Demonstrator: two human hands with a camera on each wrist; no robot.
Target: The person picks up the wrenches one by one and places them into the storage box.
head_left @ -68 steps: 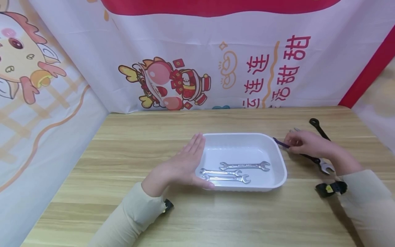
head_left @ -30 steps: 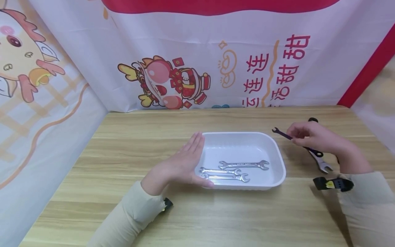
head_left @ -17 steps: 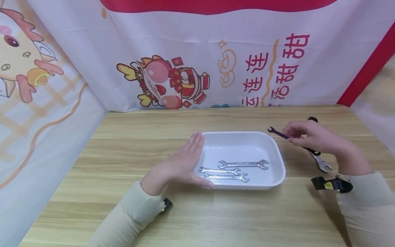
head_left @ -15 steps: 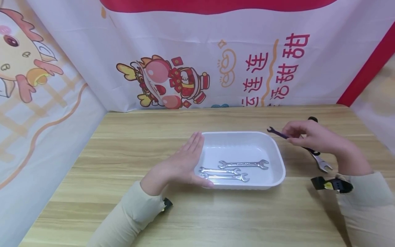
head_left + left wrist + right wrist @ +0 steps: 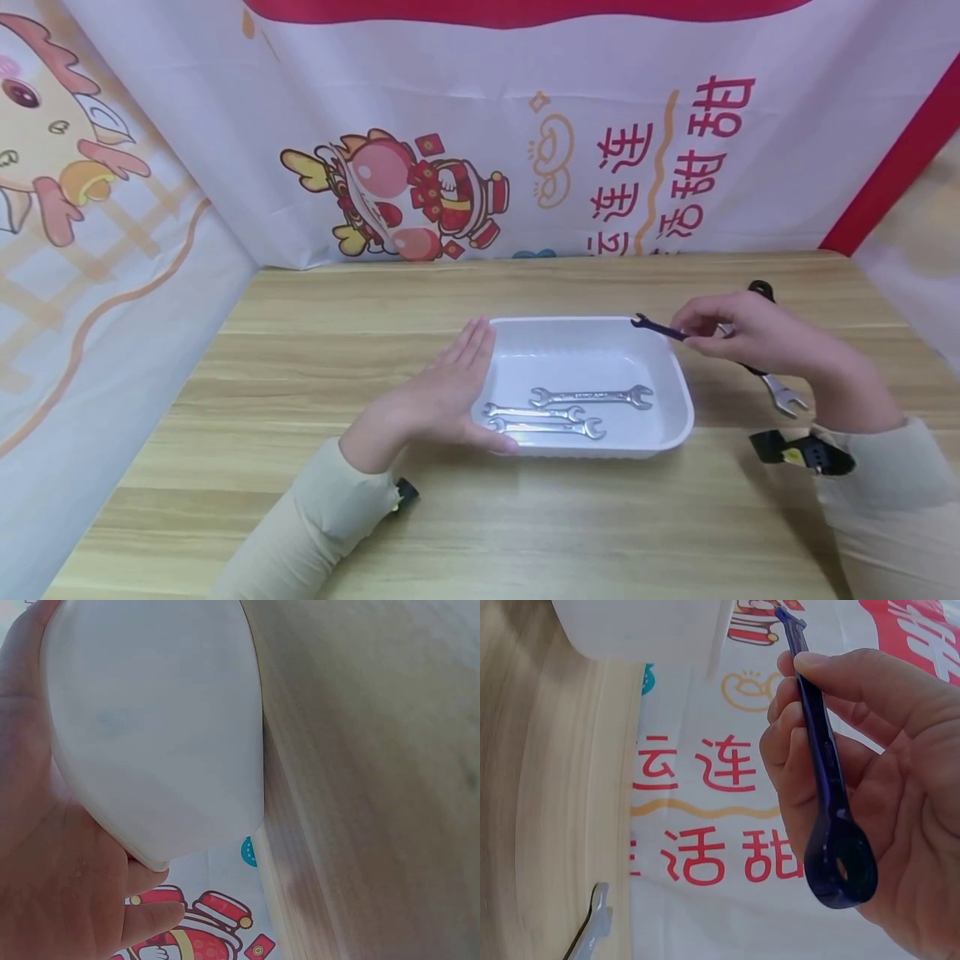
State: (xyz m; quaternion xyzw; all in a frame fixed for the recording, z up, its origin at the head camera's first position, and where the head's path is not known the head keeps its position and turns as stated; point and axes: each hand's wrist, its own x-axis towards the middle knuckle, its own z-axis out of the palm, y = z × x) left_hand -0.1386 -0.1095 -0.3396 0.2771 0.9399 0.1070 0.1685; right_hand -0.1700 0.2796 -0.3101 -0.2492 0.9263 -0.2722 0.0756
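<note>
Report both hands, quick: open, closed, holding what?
Left hand: open, fingers straight against the left end of the tray.
Right hand: closed, holding the blue wrench between thumb and fingers.

A cartoon-printed white cloth (image 5: 465,92) hangs behind a wooden table (image 5: 540,533).

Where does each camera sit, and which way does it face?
Head: on the head, facing forward-down over the white tray; left hand, right hand show.
Left wrist: worn there, facing the tray's outside; left hand shows.
Right wrist: worn there, facing the held wrench; right hand shows.
Head and right wrist share that wrench.
</note>
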